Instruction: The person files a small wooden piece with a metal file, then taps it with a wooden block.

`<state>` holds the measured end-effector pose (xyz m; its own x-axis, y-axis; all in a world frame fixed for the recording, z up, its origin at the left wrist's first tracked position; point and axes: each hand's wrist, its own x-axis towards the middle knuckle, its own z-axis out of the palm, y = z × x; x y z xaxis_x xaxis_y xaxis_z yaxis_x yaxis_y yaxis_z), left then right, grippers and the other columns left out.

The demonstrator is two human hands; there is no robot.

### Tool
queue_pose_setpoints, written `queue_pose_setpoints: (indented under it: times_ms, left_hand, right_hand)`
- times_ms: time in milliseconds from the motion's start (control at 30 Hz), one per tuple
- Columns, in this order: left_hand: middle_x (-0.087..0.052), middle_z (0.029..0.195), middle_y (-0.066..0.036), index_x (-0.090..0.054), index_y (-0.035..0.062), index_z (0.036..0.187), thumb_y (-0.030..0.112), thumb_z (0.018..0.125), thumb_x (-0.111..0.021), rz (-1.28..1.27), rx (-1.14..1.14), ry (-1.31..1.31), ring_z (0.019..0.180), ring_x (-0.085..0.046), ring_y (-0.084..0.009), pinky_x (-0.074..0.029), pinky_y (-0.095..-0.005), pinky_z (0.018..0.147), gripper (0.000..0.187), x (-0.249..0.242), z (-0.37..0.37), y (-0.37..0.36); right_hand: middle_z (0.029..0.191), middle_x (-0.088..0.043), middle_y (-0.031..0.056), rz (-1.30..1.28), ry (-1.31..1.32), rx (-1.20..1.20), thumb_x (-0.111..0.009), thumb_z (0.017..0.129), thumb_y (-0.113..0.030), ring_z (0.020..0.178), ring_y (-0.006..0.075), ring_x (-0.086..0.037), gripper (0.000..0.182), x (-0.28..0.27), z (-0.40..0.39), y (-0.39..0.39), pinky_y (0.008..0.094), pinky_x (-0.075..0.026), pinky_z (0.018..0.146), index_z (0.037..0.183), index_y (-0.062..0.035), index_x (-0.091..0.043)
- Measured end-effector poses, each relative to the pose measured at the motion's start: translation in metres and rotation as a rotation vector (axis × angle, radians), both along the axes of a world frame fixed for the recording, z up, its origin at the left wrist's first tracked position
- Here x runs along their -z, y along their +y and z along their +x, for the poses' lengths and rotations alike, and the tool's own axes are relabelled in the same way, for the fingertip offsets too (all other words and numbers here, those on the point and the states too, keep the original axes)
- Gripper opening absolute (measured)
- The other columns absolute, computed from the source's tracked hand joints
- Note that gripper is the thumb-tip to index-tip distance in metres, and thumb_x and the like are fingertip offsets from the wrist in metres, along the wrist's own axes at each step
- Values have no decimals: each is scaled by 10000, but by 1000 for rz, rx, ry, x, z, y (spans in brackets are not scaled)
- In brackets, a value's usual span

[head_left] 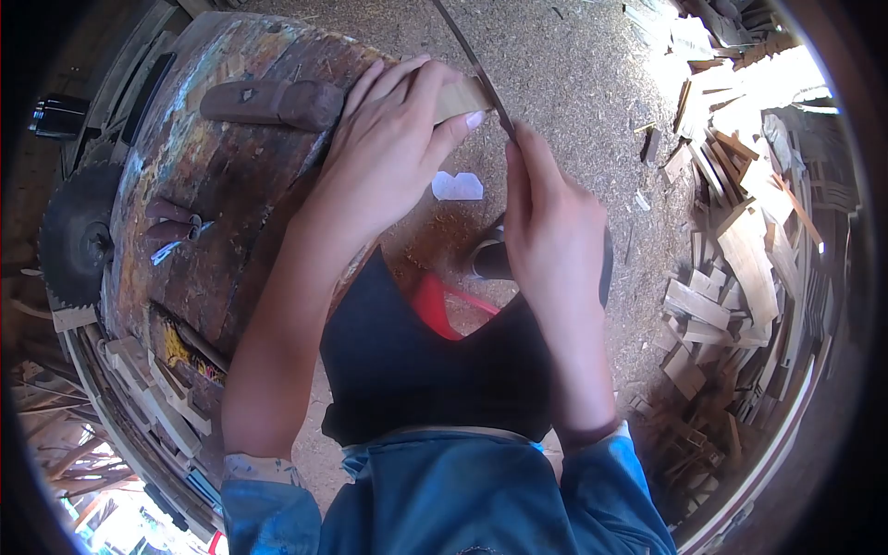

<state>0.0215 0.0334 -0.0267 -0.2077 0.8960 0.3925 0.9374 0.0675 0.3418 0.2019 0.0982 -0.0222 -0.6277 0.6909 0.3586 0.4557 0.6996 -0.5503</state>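
Note:
My left hand presses a pale wooden block at the edge of the worn workbench, with fingers over it and the thumb along its near side. The block's end sticks out past the bench. In my right hand is the near end of a long, thin, dark file, gripped between thumb and fingers. It slants up and away to the left, lying against or just beside the block's end; contact is hard to make out. A dark brown wooden tool, like a hand plane, lies left of my left hand.
A toothed circular saw blade stands at the bench's left side. Small brown-handled items rest on the bench. Wood offcuts are heaped on the right. A pale cut-out piece shows below the block, above the sawdust-strewn ground.

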Motion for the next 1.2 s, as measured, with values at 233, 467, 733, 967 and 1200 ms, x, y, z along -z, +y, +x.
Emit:
queue_pose_setpoints:
  times_ms: [233,467,733,967,1200]
  left_hand:
    - [-615,1266,-211,-564,22,1256,313,1018,-587,47,-28,10,1265,-532,-410,-336,-511,1136,377,1,2,0]
    - [-626,1212,-203,-569,29,1220,263,991,-622,78,-32,-12,1216,-547,-405,-364,-510,1096,331,2,5,-1]
    - [-634,1168,-201,-566,32,1199,241,975,-636,101,-27,22,1183,-556,-395,-383,-505,1067,314,6,3,0]
    - [-638,1167,-197,-566,34,1193,242,962,-662,120,-59,11,1178,-562,-385,-388,-509,1066,325,9,6,2]
    - [-658,1156,-185,-543,27,1196,246,978,-650,89,-32,39,1214,-562,-358,-353,-502,1126,328,14,5,3]
  right_hand:
    - [664,-615,143,51,-71,-36,-622,989,-62,556,292,-628,436,-4,42,-17,407,-485,568,1423,-75,-576]
    - [665,-594,174,98,-129,-19,-551,1051,-100,517,290,-613,514,2,7,-3,397,-444,519,1551,-191,-469]
    - [681,-608,207,16,-201,-26,-543,1048,-90,498,278,-602,479,-19,36,-20,413,-436,510,1520,-172,-514]
    - [638,-607,205,104,-190,-41,-528,1057,-121,505,291,-632,422,-29,4,-2,421,-440,511,1476,-144,-563]
    - [679,-617,247,124,-313,-52,-506,1066,-150,542,293,-653,382,-48,-2,-3,452,-457,549,1434,-95,-594]
